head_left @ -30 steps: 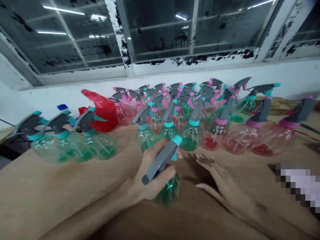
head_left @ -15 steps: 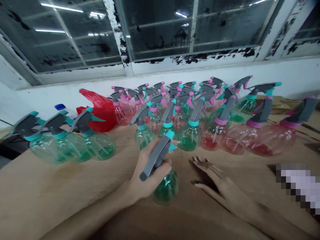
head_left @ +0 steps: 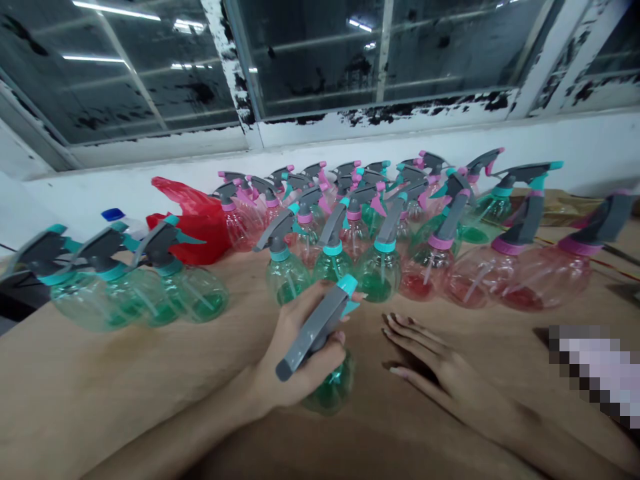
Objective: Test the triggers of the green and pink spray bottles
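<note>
My left hand (head_left: 300,347) is wrapped round the neck of a green spray bottle (head_left: 331,390) with a grey trigger head and turquoise nozzle. The nozzle points away from me, up and to the right. My fingers hide the bottle's neck and much of the trigger. My right hand (head_left: 435,360) rests on the wooden table (head_left: 170,400) to the right of the bottle, fingers stretched out, holding nothing. Just beyond my hands stand more green spray bottles (head_left: 379,277) and pink spray bottles (head_left: 425,273), with liquid at the bottom.
Three green spray bottles (head_left: 193,293) stand in a row at the left. Behind them are a red plastic bag (head_left: 200,227) and a blue-capped bottle (head_left: 125,223). Several more sprayers crowd toward the wall (head_left: 80,193). A blurred-out object (head_left: 600,367) lies at the right edge.
My left hand and the spray bottle's head have dipped slightly lower, and the trigger side shows less. My right hand stays nearly where it was on the table.
</note>
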Demonstrator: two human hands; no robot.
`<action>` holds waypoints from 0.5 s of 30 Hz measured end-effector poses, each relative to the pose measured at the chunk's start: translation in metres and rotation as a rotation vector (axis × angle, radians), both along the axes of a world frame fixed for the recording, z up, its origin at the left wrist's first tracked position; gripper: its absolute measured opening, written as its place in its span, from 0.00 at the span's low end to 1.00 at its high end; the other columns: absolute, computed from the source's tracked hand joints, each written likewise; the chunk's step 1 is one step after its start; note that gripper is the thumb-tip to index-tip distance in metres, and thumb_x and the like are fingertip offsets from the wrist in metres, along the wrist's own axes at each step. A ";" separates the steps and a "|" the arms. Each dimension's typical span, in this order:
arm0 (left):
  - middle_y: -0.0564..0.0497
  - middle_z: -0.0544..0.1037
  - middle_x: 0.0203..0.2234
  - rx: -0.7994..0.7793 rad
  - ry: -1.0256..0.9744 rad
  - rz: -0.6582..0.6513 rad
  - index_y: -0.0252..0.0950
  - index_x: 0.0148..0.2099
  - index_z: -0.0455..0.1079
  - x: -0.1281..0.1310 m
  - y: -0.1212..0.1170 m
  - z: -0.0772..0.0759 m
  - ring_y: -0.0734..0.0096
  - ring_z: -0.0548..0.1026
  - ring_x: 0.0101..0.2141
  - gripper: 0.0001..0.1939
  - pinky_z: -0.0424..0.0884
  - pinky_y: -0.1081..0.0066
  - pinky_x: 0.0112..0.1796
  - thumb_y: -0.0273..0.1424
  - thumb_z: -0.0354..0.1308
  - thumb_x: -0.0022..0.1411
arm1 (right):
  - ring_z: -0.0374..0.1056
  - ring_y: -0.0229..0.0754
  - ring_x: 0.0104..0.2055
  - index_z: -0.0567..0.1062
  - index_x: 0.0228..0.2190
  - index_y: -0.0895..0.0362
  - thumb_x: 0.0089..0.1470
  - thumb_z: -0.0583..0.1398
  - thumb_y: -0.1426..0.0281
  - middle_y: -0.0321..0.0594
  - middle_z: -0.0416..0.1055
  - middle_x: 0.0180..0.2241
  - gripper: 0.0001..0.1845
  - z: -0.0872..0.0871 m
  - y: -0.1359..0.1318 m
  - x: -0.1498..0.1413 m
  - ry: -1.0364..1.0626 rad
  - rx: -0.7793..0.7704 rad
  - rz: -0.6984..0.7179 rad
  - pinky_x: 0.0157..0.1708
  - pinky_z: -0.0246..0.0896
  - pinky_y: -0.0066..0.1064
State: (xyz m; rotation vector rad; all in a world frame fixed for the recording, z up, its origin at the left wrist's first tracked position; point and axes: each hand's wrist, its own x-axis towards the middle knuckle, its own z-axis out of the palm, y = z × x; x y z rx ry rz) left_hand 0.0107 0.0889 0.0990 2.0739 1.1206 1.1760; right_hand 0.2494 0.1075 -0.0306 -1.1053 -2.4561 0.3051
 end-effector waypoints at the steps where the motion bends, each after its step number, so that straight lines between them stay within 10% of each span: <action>1: 0.52 0.72 0.30 0.000 -0.010 -0.011 0.41 0.42 0.70 0.001 0.000 0.000 0.70 0.72 0.25 0.21 0.72 0.69 0.31 0.22 0.51 0.45 | 0.53 0.46 0.60 0.57 0.58 0.51 0.57 0.54 0.60 0.38 0.58 0.59 0.28 -0.001 0.000 0.000 0.002 0.003 -0.005 0.57 0.53 0.45; 15: 0.51 0.73 0.31 0.014 0.020 0.002 0.44 0.42 0.69 0.001 0.001 0.002 0.66 0.73 0.30 0.20 0.73 0.66 0.34 0.23 0.51 0.45 | 0.54 0.46 0.60 0.58 0.58 0.50 0.57 0.54 0.61 0.38 0.60 0.58 0.28 0.000 0.000 0.000 0.033 0.023 -0.001 0.56 0.55 0.46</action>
